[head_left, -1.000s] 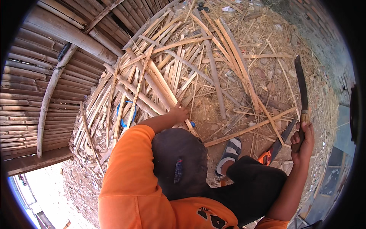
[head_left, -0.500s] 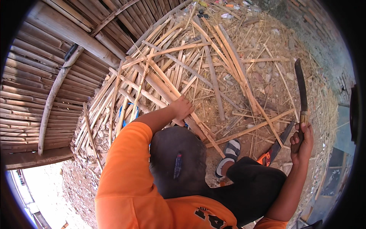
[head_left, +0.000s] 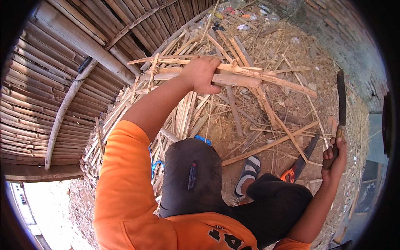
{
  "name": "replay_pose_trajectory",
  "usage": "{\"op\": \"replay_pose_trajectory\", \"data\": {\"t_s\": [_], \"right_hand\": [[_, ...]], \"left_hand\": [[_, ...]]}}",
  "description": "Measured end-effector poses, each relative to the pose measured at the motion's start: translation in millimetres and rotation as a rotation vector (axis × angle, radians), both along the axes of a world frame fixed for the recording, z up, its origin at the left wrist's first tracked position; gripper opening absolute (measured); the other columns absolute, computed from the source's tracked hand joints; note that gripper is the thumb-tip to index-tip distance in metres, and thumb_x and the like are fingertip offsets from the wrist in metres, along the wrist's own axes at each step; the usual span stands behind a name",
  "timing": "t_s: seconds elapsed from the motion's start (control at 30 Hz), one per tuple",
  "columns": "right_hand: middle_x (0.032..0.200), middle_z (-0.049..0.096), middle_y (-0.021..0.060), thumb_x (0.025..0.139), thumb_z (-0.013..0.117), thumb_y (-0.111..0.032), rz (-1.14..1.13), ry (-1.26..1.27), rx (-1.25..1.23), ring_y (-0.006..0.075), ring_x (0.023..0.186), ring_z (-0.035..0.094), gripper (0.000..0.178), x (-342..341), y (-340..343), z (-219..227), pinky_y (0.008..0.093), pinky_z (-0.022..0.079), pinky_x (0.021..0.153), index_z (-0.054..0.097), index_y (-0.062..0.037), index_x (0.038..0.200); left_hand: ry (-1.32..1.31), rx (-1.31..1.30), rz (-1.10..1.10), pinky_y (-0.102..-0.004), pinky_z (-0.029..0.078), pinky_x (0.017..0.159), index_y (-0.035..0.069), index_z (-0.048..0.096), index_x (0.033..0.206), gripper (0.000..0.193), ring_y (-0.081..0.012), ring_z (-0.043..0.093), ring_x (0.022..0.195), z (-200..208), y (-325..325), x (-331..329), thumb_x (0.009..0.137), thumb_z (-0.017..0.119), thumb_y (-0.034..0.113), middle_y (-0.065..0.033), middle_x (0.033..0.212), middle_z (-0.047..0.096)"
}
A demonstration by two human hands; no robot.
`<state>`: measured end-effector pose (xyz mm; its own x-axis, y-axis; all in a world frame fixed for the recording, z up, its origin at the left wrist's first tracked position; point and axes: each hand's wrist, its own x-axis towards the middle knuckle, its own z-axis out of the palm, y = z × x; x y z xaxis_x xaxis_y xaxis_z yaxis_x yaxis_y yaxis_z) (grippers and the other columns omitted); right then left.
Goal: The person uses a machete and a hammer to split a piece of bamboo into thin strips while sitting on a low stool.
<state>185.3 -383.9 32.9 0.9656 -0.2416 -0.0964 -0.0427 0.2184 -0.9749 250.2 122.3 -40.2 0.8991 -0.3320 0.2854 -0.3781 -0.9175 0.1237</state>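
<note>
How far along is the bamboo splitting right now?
Many split bamboo strips already lie heaped on the ground. In hand: the left hand grips a bamboo piece, lifted above the heap; the right hand holds a machete upright, not touching it. That piece remains uncut.

Split bamboo strip (head_left: 233, 77) level; dark machete (head_left: 341, 102) upright.

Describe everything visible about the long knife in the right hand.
The long knife has a dark, narrow, slightly curved blade that looks like worn metal, and a short handle that looks wooden, mostly hidden in the grip. The right hand holds it by the handle with fingers closed around it, blade pointing up and away from the person, raised clear of the straw-littered ground. Nothing else touches the blade. Its edge condition cannot be made out.
</note>
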Motion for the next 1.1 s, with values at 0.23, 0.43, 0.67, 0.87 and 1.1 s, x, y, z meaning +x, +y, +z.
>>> {"op": "replay_pose_trajectory", "data": {"t_s": [0.23,0.43,0.67,0.87,1.1], "right_hand": [[0.09,0.059,0.0015,0.099,0.066,-0.021,-0.082,0.006,0.053,0.0057,0.056,0.046,0.018,-7,-9,6,0.0215,0.039,0.051,0.054,-0.0115,0.109],[0.092,0.06,0.0005,0.1,0.065,-0.023,0.002,0.004,0.049,0.0044,0.058,0.044,0.02,5,3,6,0.0205,0.038,0.051,0.056,-0.0104,0.113],[0.091,0.06,0.0015,0.1,0.066,-0.021,-0.005,0.011,0.004,0.0057,0.057,0.045,0.019,-5,-19,-2,0.0218,0.038,0.052,0.053,-0.0122,0.11],[0.09,0.06,0.0013,0.099,0.066,-0.021,0.005,0.066,-0.007,0.0056,0.057,0.045,0.019,6,-18,-13,0.0219,0.039,0.052,0.053,-0.0128,0.109],[0.091,0.058,-0.0004,0.1,0.066,-0.023,0.025,0.082,-0.029,0.0033,0.057,0.044,0.019,7,-3,-16,0.0198,0.037,0.05,0.055,-0.0108,0.11]], "left_hand": [[-0.116,-0.221,0.317,-0.0497,0.043,0.109,-0.004,0.056,0.133,0.094,-0.0421,0.057,0.126,137,-74,69,0.068,0.076,0.06,-0.0314,0.134,0.056],[0.356,-0.08,0.21,-0.0526,0.033,0.12,-0.003,0.046,0.148,0.113,-0.042,0.043,0.142,116,-84,120,0.075,0.066,0.081,-0.0322,0.151,0.042],[0.359,-0.381,0.413,-0.0472,0.045,0.109,-0.006,0.049,0.142,0.09,-0.0437,0.057,0.128,-47,14,-17,0.087,0.068,0.063,-0.0331,0.136,0.058],[0.54,-0.186,0.903,-0.053,0.038,0.114,0.0,0.033,0.151,0.098,-0.0462,0.036,0.144,-224,72,-187,0.081,0.079,0.051,-0.0303,0.154,0.034],[0.621,-0.29,1.212,-0.0577,0.042,0.108,0.016,0.04,0.149,0.077,-0.0404,0.046,0.136,-275,69,-267,0.083,0.076,0.031,-0.0194,0.146,0.047]]}}
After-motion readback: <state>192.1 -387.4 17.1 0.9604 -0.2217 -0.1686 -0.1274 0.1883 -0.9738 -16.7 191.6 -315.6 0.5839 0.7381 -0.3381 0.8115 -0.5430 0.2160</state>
